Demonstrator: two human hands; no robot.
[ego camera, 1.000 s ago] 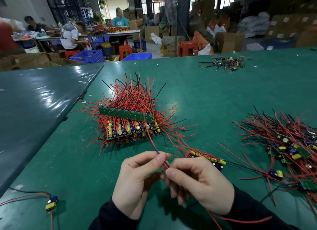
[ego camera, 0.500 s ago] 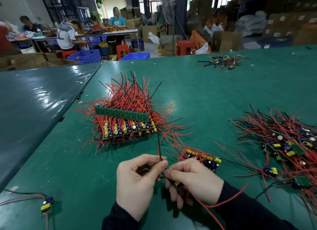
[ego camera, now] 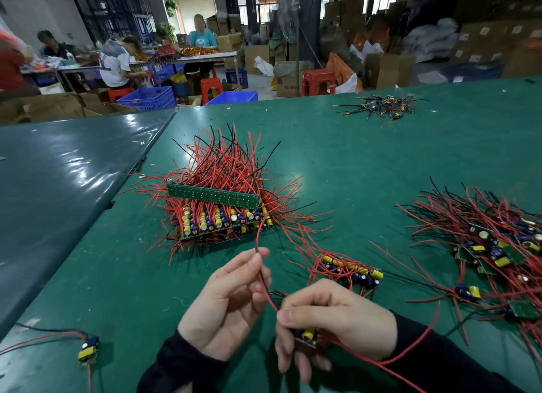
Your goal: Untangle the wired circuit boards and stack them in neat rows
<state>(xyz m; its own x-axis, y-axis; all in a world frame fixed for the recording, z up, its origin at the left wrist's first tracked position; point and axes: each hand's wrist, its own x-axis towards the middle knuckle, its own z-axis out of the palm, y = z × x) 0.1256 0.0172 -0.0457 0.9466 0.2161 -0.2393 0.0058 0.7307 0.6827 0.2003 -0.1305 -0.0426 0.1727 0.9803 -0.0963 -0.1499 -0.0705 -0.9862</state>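
My right hand [ego camera: 337,322] grips a small circuit board [ego camera: 306,337] with a yellow capacitor near the table's front edge. My left hand [ego camera: 231,299] pinches that board's red and black wires [ego camera: 262,272] and holds them upward. Behind the hands sits a neat stack of boards [ego camera: 220,216] with red wires fanning out, one green board lying across its top. A small cluster of boards [ego camera: 352,271] lies just right of my hands. A tangled pile of wired boards [ego camera: 498,246] covers the right side.
The green table [ego camera: 352,164] joins a darker table [ego camera: 58,172] at left. One loose wired board [ego camera: 88,350] lies at front left. A small heap of wire scraps [ego camera: 381,106] sits at the far right. People work at benches beyond, among stools, blue crates and cartons.
My hands have drawn apart: the left slid up along the wires, straightening them, while the right dropped lower with the board now showing under its fingers.
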